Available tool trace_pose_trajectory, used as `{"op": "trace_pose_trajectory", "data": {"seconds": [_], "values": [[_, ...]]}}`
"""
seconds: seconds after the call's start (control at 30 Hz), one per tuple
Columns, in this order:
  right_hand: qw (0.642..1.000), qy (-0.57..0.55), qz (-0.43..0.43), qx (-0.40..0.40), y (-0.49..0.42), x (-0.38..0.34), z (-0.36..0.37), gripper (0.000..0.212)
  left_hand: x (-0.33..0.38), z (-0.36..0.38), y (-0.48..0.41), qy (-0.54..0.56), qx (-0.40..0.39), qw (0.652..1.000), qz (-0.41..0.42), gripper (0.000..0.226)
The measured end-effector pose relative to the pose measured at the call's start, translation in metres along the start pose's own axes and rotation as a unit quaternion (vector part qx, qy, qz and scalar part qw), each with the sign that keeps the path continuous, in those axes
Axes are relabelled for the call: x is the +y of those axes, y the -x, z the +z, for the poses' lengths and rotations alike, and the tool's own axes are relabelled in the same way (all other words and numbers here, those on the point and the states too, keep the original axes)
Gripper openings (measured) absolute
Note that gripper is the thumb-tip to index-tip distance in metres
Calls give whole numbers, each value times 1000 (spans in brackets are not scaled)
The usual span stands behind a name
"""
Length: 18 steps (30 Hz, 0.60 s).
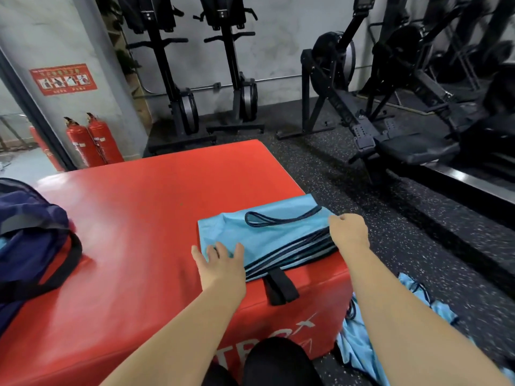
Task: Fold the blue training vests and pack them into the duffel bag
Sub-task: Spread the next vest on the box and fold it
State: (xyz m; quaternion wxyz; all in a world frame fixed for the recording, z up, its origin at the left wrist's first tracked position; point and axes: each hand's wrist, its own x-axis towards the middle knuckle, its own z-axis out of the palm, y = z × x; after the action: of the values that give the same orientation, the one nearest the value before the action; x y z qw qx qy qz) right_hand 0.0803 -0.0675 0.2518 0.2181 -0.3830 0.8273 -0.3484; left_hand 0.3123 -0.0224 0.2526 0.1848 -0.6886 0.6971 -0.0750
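Soft, rather dim indoor light lays a pale sheen on the top of the glossy red vinyl padded box (145,213) and casts only faint shadows, while the black rowing machines (390,112) to its far right smear into blur and the frame edges bow outward.

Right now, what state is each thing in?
Vest stack: folded, on near right corner of red box.
Left hand: open, flat on stack's near-left corner.
Right hand: curled at stack's right edge; grip hidden.
Duffel bag: at box's left, seemingly open.
Loose vests: crumpled, unfolded, on floor.
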Motion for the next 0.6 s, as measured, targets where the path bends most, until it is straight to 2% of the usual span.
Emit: {"op": "trace_pose_trajectory", "data": {"seconds": [0.07,0.17,0.3,0.37,0.43,0.5,0.57,0.6], "values": [[998,52,32,-12,0,3,0,26,0,4,-3,-3,-21,999,35,92],[994,106,32,-9,0,3,2,34,-4,4,-10,49,-71,994,70,98],[991,130,20,-8,0,2,3,31,-19,-3,-16,168,-142,970,105,105],[990,138,10,-7,0,3,3,30,-25,-9,-20,279,-162,939,118,115],[989,146,-7,7,-1,3,2,29,-30,-14,-29,398,-126,902,107,114],[978,191,-59,59,2,4,4,31,-34,-11,-42,456,-57,884,89,93],[944,248,-172,133,14,-3,9,33,-38,-1,-54,388,20,916,104,64],[920,260,-249,154,22,-9,13,29,-39,5,-58,343,48,930,123,58]]}}
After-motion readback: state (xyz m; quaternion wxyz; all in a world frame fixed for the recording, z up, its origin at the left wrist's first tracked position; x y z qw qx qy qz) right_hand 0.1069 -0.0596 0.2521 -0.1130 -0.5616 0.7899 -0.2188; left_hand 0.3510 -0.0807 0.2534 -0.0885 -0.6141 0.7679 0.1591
